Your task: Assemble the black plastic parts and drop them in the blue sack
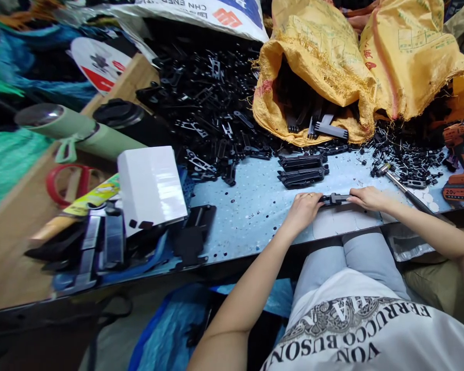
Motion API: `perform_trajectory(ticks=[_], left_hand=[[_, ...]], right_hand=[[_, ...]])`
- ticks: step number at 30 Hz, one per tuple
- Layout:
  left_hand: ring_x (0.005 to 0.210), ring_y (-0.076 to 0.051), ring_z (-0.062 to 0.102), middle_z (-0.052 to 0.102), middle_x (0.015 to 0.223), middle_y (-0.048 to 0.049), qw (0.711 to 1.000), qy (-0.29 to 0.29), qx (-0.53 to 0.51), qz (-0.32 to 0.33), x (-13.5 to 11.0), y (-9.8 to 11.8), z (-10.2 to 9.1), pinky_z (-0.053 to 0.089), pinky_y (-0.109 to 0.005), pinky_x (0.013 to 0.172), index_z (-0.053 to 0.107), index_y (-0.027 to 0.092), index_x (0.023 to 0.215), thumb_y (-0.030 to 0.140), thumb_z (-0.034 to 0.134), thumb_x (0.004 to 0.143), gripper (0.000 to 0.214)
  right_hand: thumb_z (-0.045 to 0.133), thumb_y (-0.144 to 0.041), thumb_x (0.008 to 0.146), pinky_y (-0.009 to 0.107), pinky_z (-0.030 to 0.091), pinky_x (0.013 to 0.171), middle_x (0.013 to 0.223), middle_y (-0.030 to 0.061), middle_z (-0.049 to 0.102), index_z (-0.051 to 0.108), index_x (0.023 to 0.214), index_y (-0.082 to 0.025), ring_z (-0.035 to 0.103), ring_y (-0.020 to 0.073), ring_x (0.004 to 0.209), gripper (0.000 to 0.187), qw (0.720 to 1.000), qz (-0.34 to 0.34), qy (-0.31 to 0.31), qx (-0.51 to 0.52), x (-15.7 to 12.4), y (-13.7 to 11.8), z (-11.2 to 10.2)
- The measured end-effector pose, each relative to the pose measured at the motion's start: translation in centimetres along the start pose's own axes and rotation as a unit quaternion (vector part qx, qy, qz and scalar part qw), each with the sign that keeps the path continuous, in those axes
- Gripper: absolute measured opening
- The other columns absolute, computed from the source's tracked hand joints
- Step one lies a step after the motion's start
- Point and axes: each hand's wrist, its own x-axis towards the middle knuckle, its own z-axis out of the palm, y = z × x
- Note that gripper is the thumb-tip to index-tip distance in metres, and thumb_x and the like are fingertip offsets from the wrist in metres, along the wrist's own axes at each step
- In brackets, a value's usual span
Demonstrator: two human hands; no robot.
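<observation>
A long black plastic part point(335, 198) lies flat on the pale blue table point(255, 211) near its front edge. My left hand point(304, 207) grips the part's left end with curled fingers. My right hand point(367, 197) is closed on its right end. A small stack of similar black parts point(302, 170) sits just behind my hands. Farther back, a big heap of loose black plastic pieces point(212, 108) covers the table.
Two yellow woven sacks point(332, 67) spill black parts at the back right. A hammer point(400, 185) and an orange cordless drill point(462, 159) lie at the right. A white box point(150, 188), a green tube point(81, 131) and red tape roll point(67, 183) crowd the left.
</observation>
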Motion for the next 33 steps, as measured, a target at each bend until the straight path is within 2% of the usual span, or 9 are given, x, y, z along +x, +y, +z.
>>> perform_trajectory(ticks=[11, 14, 17, 20, 23, 25, 27, 30, 33], left_hand=[[0.102, -0.024, 0.059, 0.065, 0.109, -0.0091, 1.000, -0.002, -0.002, -0.004, 0.4, 0.2, -0.3, 0.039, -0.040, 0.093, 0.057, 0.020, 0.114, 0.022, 0.046, 0.088, 0.028], [0.109, -0.026, 0.056, 0.063, 0.114, -0.0102, 1.000, 0.004, 0.002, -0.020, 0.1, 0.4, -0.7, 0.036, -0.047, 0.099, 0.055, 0.021, 0.119, 0.025, 0.045, 0.089, 0.032], [0.128, -0.029, 0.040, 0.052, 0.132, -0.0133, 0.993, 0.103, 0.004, -0.049, -0.7, 1.3, -0.6, 0.024, -0.053, 0.108, 0.045, 0.019, 0.132, 0.030, 0.044, 0.089, 0.044], [0.138, -0.028, 0.026, 0.043, 0.140, -0.0144, 0.977, 0.207, -0.009, -0.045, -1.2, 3.8, 0.7, 0.014, -0.054, 0.112, 0.038, 0.016, 0.137, 0.032, 0.037, 0.091, 0.049], [0.141, -0.029, 0.018, 0.038, 0.144, -0.0144, 0.986, 0.155, -0.007, 0.060, -0.4, 7.7, 3.2, 0.008, -0.054, 0.114, 0.038, 0.015, 0.138, 0.041, 0.038, 0.090, 0.055], [0.142, -0.029, 0.013, 0.028, 0.149, -0.0167, 0.989, 0.095, 0.010, 0.109, 0.8, 10.3, 4.9, 0.007, -0.052, 0.115, 0.032, 0.010, 0.141, 0.052, 0.039, 0.088, 0.068], [0.142, -0.030, 0.009, 0.019, 0.151, -0.0212, 0.993, 0.059, 0.030, 0.101, 2.0, 12.0, 6.3, 0.007, -0.048, 0.115, 0.027, 0.002, 0.142, 0.061, 0.039, 0.084, 0.084], [0.142, -0.032, 0.005, 0.015, 0.150, -0.0263, 0.995, 0.031, 0.053, 0.076, 3.0, 13.0, 7.4, 0.007, -0.045, 0.116, 0.024, -0.006, 0.140, 0.070, 0.042, 0.078, 0.100], [0.142, -0.034, 0.005, 0.013, 0.150, -0.0267, 0.994, 0.026, 0.065, 0.081, 3.1, 12.7, 7.6, 0.005, -0.045, 0.116, 0.022, -0.006, 0.141, 0.076, 0.043, 0.072, 0.109]], right_hand=[[0.019, -0.051, 0.097, 0.025, 0.030, 0.063, 0.087, 0.0066, 0.068, 0.054, 0.101, -0.020, 0.061, 0.0186, 0.075, 0.048, 1.000, -0.001, -0.016, -0.027, 0.6, 0.1, -0.2], [0.020, -0.053, 0.096, 0.026, 0.033, 0.065, 0.090, 0.0081, 0.066, 0.054, 0.106, -0.019, 0.060, 0.0201, 0.080, 0.050, 0.999, -0.006, -0.010, -0.036, 0.4, 0.1, -0.6], [0.029, -0.057, 0.093, 0.029, 0.037, 0.076, 0.107, 0.0119, 0.062, 0.050, 0.120, -0.017, 0.057, 0.0238, 0.096, 0.053, 0.996, 0.003, 0.083, -0.041, -1.5, 0.8, -1.1], [0.031, -0.052, 0.093, 0.034, 0.037, 0.083, 0.117, 0.0166, 0.056, 0.045, 0.127, -0.012, 0.051, 0.0269, 0.104, 0.054, 0.966, 0.132, 0.216, -0.055, -5.4, 2.6, -0.6], [0.034, -0.047, 0.093, 0.038, 0.038, 0.076, 0.105, 0.0206, 0.057, 0.052, 0.115, -0.009, 0.051, 0.0310, 0.096, 0.048, 0.914, 0.304, 0.243, -0.117, -9.5, 4.5, 1.4], [0.033, -0.043, 0.093, 0.037, 0.038, 0.070, 0.095, 0.0203, 0.058, 0.057, 0.102, -0.009, 0.052, 0.0315, 0.091, 0.043, 0.898, 0.360, 0.205, -0.149, -11.1, 5.4, 3.0], [0.029, -0.041, 0.095, 0.035, 0.037, 0.065, 0.092, 0.0194, 0.059, 0.057, 0.096, -0.010, 0.055, 0.0291, 0.084, 0.042, 0.895, 0.383, 0.175, -0.148, -11.6, 5.8, 3.7], [0.026, -0.043, 0.095, 0.031, 0.036, 0.060, 0.092, 0.0163, 0.061, 0.056, 0.095, -0.013, 0.057, 0.0233, 0.072, 0.043, 0.908, 0.375, 0.177, -0.063, -11.7, 4.8, 1.7], [0.026, -0.050, 0.095, 0.029, 0.037, 0.056, 0.072, 0.0071, 0.061, 0.055, 0.090, -0.019, 0.055, 0.0190, 0.060, 0.043, 0.917, 0.305, 0.244, 0.085, -12.4, 1.6, -3.0]])
